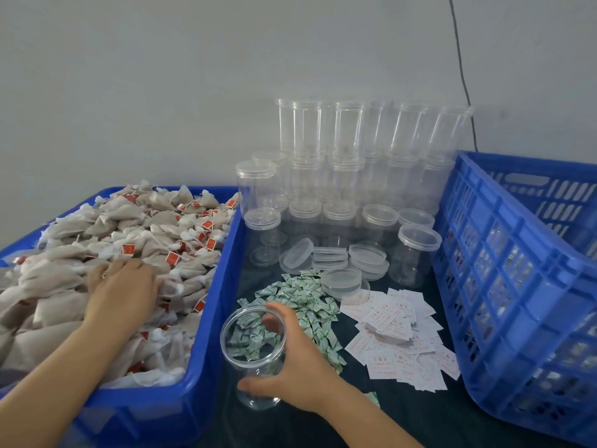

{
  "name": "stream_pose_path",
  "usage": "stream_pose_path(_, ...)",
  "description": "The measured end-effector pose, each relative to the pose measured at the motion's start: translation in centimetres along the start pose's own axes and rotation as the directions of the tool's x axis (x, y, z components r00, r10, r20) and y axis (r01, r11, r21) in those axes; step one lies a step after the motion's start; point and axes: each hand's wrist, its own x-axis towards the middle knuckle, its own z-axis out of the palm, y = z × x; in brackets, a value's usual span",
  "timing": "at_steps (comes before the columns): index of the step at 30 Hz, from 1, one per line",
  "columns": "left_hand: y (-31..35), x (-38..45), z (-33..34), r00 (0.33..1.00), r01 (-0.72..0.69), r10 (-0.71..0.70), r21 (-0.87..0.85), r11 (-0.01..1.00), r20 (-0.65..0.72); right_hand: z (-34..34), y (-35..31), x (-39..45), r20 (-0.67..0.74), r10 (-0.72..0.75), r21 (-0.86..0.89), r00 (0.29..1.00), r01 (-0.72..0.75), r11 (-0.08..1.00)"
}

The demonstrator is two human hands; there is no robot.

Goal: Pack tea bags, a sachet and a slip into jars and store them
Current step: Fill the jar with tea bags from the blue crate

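Note:
An open clear jar (255, 376) stands near the front of the dark table, and my right hand (290, 360) grips it around the side. The jar looks empty; green sachets show through its wall. My left hand (121, 294) lies palm down on the heap of tea bags (129, 234) in the blue tub (210, 344) on the left, its fingers curled into the bags. A pile of green-and-white sachets (307, 302) lies just behind the jar. White slips with red print (397, 337) are spread to the right of the sachets.
Stacks of clear lidded jars (349, 163) stand against the grey wall. Loose lids (342, 260) lie in front of them. A tall blue slatted crate (504, 286) stands on the right. A black cable (462, 69) runs down the wall.

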Motion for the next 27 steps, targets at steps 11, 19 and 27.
stream_pose_path(11,0.8,-1.6,-2.0,0.981,-0.076,-0.08,-0.734,0.675,-0.175,0.7,0.9,-0.4,-0.116,-0.051,0.055,0.992,0.057,0.997)
stream_pose_path(19,2.3,-2.1,-4.1,0.987,-0.144,0.127,-0.909,0.392,-0.101,1.8,1.6,0.1,-0.165,-0.096,0.105,0.982,0.115,0.988)
stream_pose_path(27,5.5,-3.7,-7.5,0.936,-0.183,0.327,-0.973,0.139,-0.13,2.1,2.2,0.3,-0.209,-0.138,0.105,0.968,0.163,0.981)
